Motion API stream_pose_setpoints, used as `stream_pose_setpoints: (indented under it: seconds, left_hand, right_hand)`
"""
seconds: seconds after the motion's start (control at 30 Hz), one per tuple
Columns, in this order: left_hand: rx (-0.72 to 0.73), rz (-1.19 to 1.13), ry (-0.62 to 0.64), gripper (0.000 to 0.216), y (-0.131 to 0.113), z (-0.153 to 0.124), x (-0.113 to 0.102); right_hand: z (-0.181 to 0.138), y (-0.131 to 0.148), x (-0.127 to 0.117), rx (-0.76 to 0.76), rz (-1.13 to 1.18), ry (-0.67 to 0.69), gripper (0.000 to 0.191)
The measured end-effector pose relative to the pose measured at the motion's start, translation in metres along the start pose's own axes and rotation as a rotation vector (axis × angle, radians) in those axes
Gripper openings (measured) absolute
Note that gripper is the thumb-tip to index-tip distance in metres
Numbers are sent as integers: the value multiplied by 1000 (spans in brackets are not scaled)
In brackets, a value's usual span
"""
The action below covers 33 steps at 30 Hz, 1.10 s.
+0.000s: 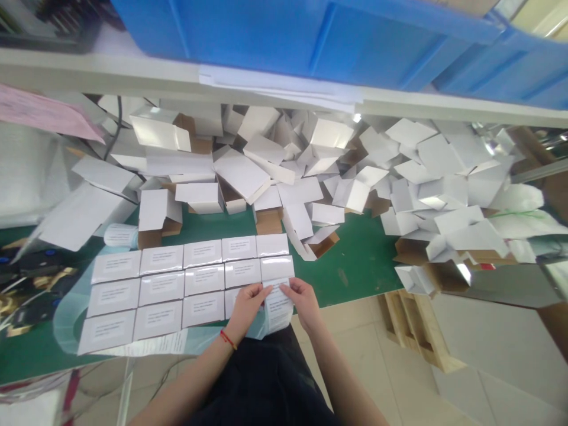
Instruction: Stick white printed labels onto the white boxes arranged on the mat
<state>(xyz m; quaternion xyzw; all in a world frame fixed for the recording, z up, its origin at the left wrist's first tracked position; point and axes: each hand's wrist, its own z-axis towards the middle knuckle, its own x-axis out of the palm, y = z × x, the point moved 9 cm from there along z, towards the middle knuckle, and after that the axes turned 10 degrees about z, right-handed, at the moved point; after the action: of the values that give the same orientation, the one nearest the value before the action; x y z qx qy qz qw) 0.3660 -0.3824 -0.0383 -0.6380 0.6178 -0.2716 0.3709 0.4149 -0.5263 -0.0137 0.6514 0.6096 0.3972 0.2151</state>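
Note:
Small white boxes (160,258) lie in tight rows on the green table, most bearing a printed white label. A strip of printed labels on pale blue backing (279,310) is raised over the near right end of these rows. My left hand (248,305) pinches the strip's left upper edge between thumb and finger. On its other side, my right hand (305,303) is closed with thumb and finger on the upper right part. From there the backing runs left along the front of the boxes, around their left side, toward a label roll (121,235) behind them. My fingers partly cover the front-right boxes.
Many open, unfilled white cartons (242,171) are heaped along the back of the green table (350,266). Above hangs a shelf (186,74) with blue bins (284,35). Black and brass parts (38,284) lie at far left; a wooden pallet (412,325) stands on the floor at right.

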Motion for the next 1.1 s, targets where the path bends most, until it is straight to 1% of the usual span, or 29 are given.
stream_pose_setpoints:
  seconds: [0.13, 0.17, 0.27, 0.33, 0.4, 0.47, 0.57, 0.63, 0.67, 0.73, 0.8, 0.9, 0.97, 1.1]
  left_hand:
    - [11, -119, 43, 43, -17, 15, 9]
    - [21, -100, 25, 43, -19, 19, 8]
    - [59, 38, -90, 46, -26, 34, -4]
    - [72, 70, -124, 48, -29, 44, -9]
    - [76, 80, -131, 49, -33, 54, -11]
    - [85, 97, -145, 48, -38, 61, -14]
    - [97, 117, -202, 40, -46, 64, -22]
    - [133, 188, -291, 31, -52, 61, -32]
    - [172, 250, -342, 26, -58, 58, -36]
    - [299, 398, -418, 19, -73, 50, -40]
    - [449, 517, -436, 14, -88, 42, -35]
    - [620, 636, -397, 15, -101, 36, -19]
    - [685, 703, -352, 23, -103, 37, -8]
    - [758, 862, -289, 40, -101, 41, 12]
  right_hand:
    - [22, 9, -8, -42, -57, -95, 31]
    - [26, 11, -8, -49, -60, -103, 30]
    - [40, 12, 0, -37, -16, -75, 32]
    - [48, 11, 5, -20, 39, -58, 34]
    - [57, 11, 4, -21, 55, -90, 33]
    - [67, 9, -1, -36, 19, -155, 31]
    - [84, 7, -10, -54, -54, -232, 31]
    - [95, 6, -15, -66, -109, -254, 31]
    - [100, 6, -16, -74, -137, -260, 31]
    - [110, 8, -19, -96, -191, -269, 31]
    - [117, 11, -21, -118, -244, -279, 31]
    - [124, 16, -21, -144, -313, -282, 32]
    - [125, 19, -18, -159, -354, -275, 33]
    - [123, 24, -13, -180, -420, -265, 36]
